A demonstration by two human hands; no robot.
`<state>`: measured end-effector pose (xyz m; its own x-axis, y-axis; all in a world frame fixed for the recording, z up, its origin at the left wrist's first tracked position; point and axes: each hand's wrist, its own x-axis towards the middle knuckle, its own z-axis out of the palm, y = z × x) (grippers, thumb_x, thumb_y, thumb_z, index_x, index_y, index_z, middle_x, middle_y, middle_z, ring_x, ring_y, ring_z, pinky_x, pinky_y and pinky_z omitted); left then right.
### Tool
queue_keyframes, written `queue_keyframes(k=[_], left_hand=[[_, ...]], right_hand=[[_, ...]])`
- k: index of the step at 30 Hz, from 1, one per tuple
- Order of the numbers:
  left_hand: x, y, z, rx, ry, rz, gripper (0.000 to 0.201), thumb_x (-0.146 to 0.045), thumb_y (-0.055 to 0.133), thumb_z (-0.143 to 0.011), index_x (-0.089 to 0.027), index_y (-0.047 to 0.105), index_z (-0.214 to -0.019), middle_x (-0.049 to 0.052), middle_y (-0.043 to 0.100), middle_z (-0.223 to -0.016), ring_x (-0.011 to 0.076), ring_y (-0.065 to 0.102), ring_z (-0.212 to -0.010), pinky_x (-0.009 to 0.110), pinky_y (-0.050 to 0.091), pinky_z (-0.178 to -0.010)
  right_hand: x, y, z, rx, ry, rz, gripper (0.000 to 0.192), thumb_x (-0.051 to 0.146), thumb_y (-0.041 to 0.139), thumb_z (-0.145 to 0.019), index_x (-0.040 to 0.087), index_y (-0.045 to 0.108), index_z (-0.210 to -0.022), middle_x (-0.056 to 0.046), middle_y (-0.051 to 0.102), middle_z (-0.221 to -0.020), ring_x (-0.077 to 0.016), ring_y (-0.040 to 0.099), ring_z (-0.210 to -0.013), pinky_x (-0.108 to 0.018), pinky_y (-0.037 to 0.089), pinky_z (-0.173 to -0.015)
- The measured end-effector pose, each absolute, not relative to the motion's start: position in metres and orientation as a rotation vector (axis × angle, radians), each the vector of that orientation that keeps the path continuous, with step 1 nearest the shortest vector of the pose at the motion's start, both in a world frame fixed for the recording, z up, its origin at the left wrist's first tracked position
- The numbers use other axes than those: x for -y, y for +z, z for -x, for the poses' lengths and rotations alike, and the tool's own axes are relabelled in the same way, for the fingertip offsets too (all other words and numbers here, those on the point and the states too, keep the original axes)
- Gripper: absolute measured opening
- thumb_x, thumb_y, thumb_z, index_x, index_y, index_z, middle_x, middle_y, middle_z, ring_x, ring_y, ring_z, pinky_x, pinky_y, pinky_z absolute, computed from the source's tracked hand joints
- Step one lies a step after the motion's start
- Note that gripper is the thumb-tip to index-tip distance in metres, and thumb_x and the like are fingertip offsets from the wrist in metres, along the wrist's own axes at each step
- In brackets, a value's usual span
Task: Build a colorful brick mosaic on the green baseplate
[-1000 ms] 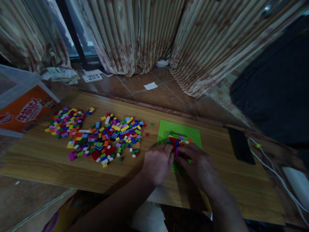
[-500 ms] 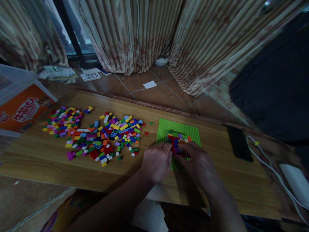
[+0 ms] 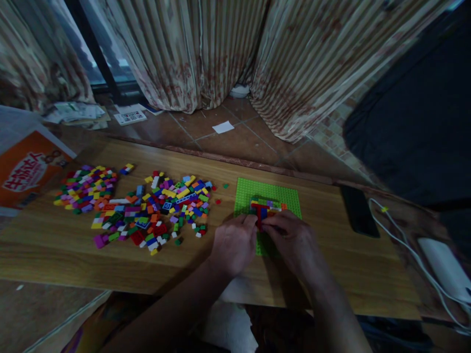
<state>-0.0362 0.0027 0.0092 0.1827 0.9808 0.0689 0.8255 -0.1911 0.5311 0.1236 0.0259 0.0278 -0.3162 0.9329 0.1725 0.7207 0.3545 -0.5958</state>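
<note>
Head view: a small multicoloured brick build (image 3: 267, 208) is seen standing on a green baseplate (image 3: 274, 189), which lies flat on the wooden table (image 3: 331, 255). The left hand (image 3: 233, 242) is curled at the build's near left edge, fingertips touching it; the right hand (image 3: 292, 240) is closed over its near side, apparently pinching or pressing a red piece, though the dim light leaves the exact grip uncertain. A loose pile of bricks (image 3: 147, 211) is spread to the left, well apart from the plate. A dark phone (image 3: 358, 211) lies to the right, near a white cable (image 3: 408, 245). If uneven pressure were applied, the baseplate could be slid on the smooth wood, or bricks already seated could be dislodged.
</note>
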Motion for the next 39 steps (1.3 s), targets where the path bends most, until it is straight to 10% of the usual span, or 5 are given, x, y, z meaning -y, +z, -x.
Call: queue_keyframes(k=[39], left_hand=[[-0.002,0.009,0.035,-1.697,0.554,-2.078,0.022,-0.024,0.052,-0.090,-0.021,0.057,-0.111,0.005,0.069,-0.100,0.0219,0.066,-0.089,0.034,0.053,-0.077]], right_hand=[[-0.028,0.016,-0.120,1.885,0.732,1.497,0.014,0.032,0.065,-0.082,0.023,0.073,-0.075,-0.003,0.070,-0.081,-0.0181,0.064,-0.075,-0.032,0.049,-0.072]])
